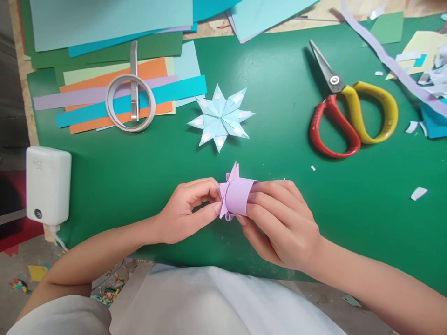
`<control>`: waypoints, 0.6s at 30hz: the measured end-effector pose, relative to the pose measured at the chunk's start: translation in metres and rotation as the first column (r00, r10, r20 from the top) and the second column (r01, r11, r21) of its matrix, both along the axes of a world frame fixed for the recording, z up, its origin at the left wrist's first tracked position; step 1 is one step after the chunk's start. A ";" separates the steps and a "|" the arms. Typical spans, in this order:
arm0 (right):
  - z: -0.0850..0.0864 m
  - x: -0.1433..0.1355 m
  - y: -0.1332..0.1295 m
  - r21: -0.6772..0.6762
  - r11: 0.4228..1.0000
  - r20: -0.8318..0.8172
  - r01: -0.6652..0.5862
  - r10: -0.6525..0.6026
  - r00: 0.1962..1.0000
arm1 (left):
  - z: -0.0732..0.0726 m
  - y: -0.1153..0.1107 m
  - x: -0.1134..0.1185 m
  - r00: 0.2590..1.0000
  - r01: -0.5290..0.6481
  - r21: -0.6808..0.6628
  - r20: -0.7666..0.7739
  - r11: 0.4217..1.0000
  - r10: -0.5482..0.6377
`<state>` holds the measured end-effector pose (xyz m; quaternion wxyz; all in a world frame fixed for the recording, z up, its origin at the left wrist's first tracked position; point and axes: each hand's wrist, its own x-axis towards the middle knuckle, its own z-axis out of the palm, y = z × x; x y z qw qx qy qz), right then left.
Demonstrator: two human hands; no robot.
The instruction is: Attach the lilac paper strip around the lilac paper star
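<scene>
A purple paper flower (240, 196) made of a rolled tube with pointed petals at one end lies sideways between my hands, a little above the green table. With thumb and fingers my left hand (186, 209) pinches the petals. My right hand (284, 218) has several fingers inside the tube's open end and its thumb against the outside. Just beyond them, flat on the table, rests a light blue folded paper star (220, 118) with small white pieces near its points.
Scissors (334, 81) with red and yellow handles lie at the right. A tape roll (109, 104) and metal tweezers (134, 70) rest on coloured paper strips (188, 88) at the left. A white box-shaped device (48, 184) is at the left edge. Paper scraps (419, 193) are scattered at the right.
</scene>
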<state>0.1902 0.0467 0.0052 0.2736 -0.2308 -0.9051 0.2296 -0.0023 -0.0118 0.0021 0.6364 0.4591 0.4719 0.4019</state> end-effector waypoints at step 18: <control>0.000 0.002 0.000 0.006 1.000 0.045 -0.021 0.020 0.999 | 0.001 0.000 -0.003 0.999 0.032 -0.029 0.006 0.999 -0.032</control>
